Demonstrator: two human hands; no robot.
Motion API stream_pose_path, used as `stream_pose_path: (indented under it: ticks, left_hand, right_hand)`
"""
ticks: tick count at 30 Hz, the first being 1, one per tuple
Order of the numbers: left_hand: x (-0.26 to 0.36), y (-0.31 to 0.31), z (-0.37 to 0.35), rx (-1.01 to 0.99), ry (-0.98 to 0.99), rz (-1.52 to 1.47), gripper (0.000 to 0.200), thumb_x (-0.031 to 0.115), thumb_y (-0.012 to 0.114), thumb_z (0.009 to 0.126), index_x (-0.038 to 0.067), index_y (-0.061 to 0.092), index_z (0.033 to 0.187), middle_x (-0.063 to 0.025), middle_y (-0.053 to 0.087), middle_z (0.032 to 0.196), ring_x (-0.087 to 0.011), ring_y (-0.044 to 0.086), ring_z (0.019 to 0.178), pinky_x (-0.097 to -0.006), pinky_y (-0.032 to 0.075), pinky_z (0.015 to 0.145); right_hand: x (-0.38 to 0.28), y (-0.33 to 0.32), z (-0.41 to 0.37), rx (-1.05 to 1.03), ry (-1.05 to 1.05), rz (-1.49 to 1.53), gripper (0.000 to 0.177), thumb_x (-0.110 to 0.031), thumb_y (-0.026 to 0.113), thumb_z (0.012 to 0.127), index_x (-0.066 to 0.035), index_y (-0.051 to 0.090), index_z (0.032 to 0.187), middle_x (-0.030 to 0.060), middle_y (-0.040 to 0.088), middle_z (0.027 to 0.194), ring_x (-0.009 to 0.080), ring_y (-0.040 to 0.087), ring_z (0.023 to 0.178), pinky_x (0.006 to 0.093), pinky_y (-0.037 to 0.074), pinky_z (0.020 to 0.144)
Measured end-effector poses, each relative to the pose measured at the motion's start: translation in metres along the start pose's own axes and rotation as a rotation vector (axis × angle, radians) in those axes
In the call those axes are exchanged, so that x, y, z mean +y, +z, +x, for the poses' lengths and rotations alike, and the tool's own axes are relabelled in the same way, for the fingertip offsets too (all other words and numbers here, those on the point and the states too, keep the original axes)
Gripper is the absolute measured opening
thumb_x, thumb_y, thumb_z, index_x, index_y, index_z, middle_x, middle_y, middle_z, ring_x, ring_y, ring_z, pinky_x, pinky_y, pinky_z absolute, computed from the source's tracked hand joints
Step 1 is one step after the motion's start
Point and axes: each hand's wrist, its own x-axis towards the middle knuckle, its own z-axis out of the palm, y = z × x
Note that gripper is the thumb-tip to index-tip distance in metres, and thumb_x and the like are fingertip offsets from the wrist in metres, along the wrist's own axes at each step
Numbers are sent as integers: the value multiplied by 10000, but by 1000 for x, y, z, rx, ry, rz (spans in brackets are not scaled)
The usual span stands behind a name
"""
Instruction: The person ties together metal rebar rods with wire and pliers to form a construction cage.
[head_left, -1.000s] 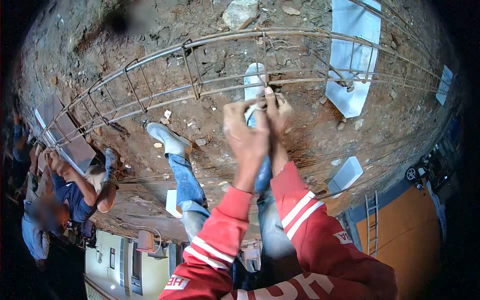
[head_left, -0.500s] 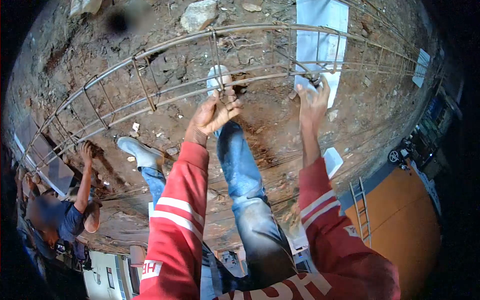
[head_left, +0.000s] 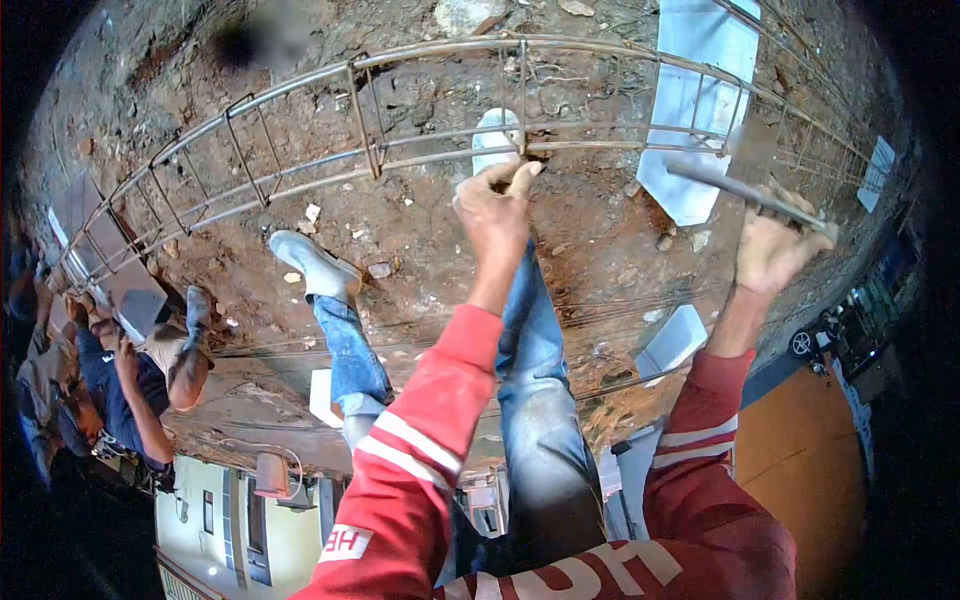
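Curled fingers and thumb of my left hand (head_left: 493,208) are pressed together at the lower bar of a long rebar cage (head_left: 590,146), beside one of its stirrups. What they pinch, if anything, is too small to tell. To the right, my right hand (head_left: 772,245) is wrapped round a dark metal bar-like tool (head_left: 715,181), which points up and left, apart from the cage. The cage curves across the view above both hands, over bare soil. A pale boot (head_left: 497,137) stands under it by my left hand.
White boards (head_left: 697,120) lie under the cage at the right. A white block (head_left: 672,342) rests on the soil below. Co-workers (head_left: 125,385) crouch at the far left near a dark panel (head_left: 110,235). A large stone (head_left: 468,14) lies at the top.
The view has shifted, with the cage now farther right. My right hand has moved right, off the cage, and the dark tool now shows plainly. My left hand's fingers have closed more.
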Motion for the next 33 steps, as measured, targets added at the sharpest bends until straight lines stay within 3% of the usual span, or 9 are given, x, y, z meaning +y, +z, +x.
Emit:
stream_pose_path:
  ticks: [3, 5, 7, 11, 15, 17, 27, 29, 33]
  left_hand:
    - [-4, 15, -7, 235, 291, 111, 208, 152, 750, 798, -4, 739, 935, -86, 718, 787, -103, 597, 568, -260, 455, 532]
    - [-4, 14, -10, 216, 269, 83, 252, 161, 734, 825, -21, 722, 998, -87, 718, 827, -106, 612, 574, -258, 455, 525]
    - [6, 6, -18, -35, -220, -366, 264, 159, 681, 870, -42, 694, 1040, -115, 698, 805, -136, 607, 568, -281, 450, 543]
    - [-10, -4, -22, -26, -248, -483, 257, 144, 671, 874, -51, 693, 1040, -101, 706, 791, -103, 613, 604, -251, 457, 552]
    - [-3, -14, -19, 23, -182, -381, 231, 134, 679, 852, -41, 708, 1000, -112, 709, 763, -112, 624, 621, -262, 480, 586]
    - [6, -20, -19, 59, -104, -148, 193, 88, 672, 835, -29, 724, 980, -80, 700, 733, -108, 641, 669, -260, 490, 619]
    - [-4, -24, -5, -49, -150, -122, 184, 155, 684, 791, 5, 740, 882, -150, 715, 760, -209, 690, 677, -313, 517, 656]
    - [0, -26, -6, -41, -146, -84, 181, 156, 684, 792, 7, 741, 878, -153, 714, 759, -220, 692, 680, -318, 519, 663]
    - [0, -24, -8, -23, -125, -54, 194, 171, 703, 797, 9, 745, 895, -131, 722, 767, -196, 688, 669, -322, 516, 654]
  right_hand:
    - [-6, 28, -14, -206, 114, 104, 491, -382, 750, 790, -61, 542, 1098, 28, 545, 878, 162, 508, 837, 363, 467, 773]
    - [10, 39, -29, 48, 435, -200, 314, -134, 641, 867, -29, 527, 1141, 32, 525, 877, 120, 510, 768, 282, 477, 632]
    - [47, 35, -45, -103, 839, -179, 371, 0, 517, 833, 5, 503, 1203, 51, 542, 916, 110, 505, 693, 214, 441, 535]
    - [111, 46, -68, -402, 1099, -1276, 535, -41, 472, 842, 44, 386, 1363, 123, 584, 946, 165, 562, 754, 303, 497, 704]
    - [146, 37, -72, -759, 708, -1748, 535, -23, 455, 831, 57, 378, 1354, 192, 581, 1018, 282, 578, 944, 368, 455, 889]
    - [154, 32, -75, -773, 247, -1737, 536, 18, 452, 805, 50, 395, 1337, 250, 551, 1087, 386, 522, 1070, 405, 378, 997]
    - [142, 61, -82, -779, 252, -1923, 491, 68, 474, 770, 32, 459, 1260, 287, 529, 1162, 440, 529, 1083, 484, 429, 933]
    - [150, 66, -93, -616, -57, -1876, 462, 70, 467, 778, 25, 477, 1238, 274, 540, 1099, 444, 539, 1034, 497, 441, 872]
    - [162, 43, -95, -698, 92, -2067, 441, 75, 438, 801, 38, 494, 1237, 287, 550, 1053, 432, 550, 1006, 478, 438, 894]
